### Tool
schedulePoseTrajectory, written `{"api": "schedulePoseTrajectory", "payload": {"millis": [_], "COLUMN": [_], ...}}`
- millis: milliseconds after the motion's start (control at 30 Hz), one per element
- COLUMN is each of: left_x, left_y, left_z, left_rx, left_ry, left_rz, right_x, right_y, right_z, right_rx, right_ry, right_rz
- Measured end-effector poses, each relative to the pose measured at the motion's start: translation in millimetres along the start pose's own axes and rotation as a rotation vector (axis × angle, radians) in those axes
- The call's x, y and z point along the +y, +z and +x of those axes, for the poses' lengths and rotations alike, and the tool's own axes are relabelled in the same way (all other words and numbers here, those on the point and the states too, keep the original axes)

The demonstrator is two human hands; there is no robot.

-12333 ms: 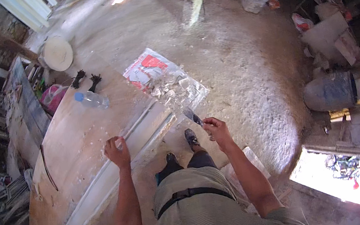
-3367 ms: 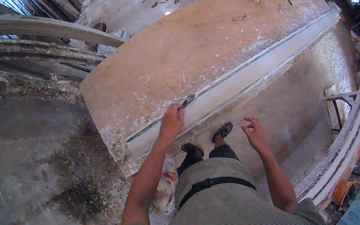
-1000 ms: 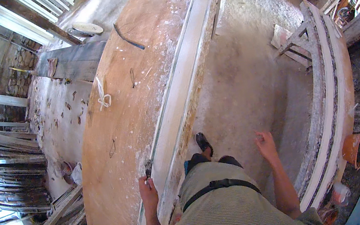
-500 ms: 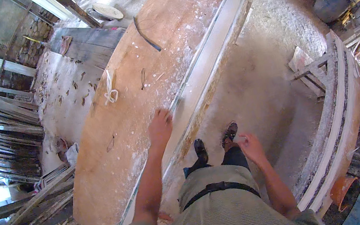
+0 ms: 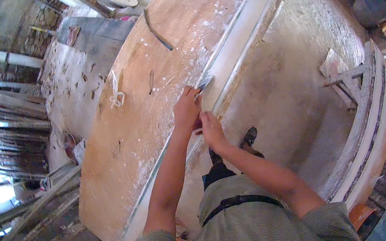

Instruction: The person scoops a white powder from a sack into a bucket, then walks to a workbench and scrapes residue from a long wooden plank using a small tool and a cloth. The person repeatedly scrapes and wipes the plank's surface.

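A long pale plaster-like strip (image 5: 229,61) runs diagonally along the edge of a brown wooden tabletop (image 5: 136,114). Above it, my left hand (image 5: 186,109) is closed around a small flat tool (image 5: 206,83), whose grey, blade-like end sticks out past the fingers; its exact kind is too small to tell. My right hand (image 5: 213,130) is right beside the left one, over the strip's near side. Its fingers are pinched together, and whatever they hold is hidden.
On the tabletop lie a dark strip (image 5: 159,37), a knotted white cord (image 5: 116,94), a thin wire loop (image 5: 151,82) and white crumbs. A curved pale bench (image 5: 363,129) stands to the right. Stacked wooden slats (image 5: 5,130) are at the left.
My left hand has moved forward and right along the strip, and the tool now shows in it. My right hand has come up from beside my body to meet it.
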State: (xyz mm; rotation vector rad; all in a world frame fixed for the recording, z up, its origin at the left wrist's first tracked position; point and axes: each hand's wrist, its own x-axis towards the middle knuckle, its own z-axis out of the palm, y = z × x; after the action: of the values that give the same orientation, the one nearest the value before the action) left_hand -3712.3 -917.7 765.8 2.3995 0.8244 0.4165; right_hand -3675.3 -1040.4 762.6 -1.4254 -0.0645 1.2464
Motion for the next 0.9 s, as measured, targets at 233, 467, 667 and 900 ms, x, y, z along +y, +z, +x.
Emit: {"api": "schedulePoseTrajectory", "payload": {"millis": [233,467,667,900], "left_x": [-17,-63,-79,-76], "left_y": [-44,-22,-5,-8], "left_z": [-58,-90,-98,-98], "left_rx": [-0.143,0.154,0.125,0.148], "left_ry": [-0.009,-0.2,-0.217,-0.227], "left_rz": [-0.014,-0.049,-0.12,-0.111], "right_x": [-4,32,61,-79], "right_y": [44,57,80,6], "right_z": [36,41,25,146], "right_rx": [0.253,0.607,0.561,0.756], "right_ry": [-0.137,-0.518,-0.513,-0.353], "right_rz": [0.198,-0.52,-0.511,-0.842]}}
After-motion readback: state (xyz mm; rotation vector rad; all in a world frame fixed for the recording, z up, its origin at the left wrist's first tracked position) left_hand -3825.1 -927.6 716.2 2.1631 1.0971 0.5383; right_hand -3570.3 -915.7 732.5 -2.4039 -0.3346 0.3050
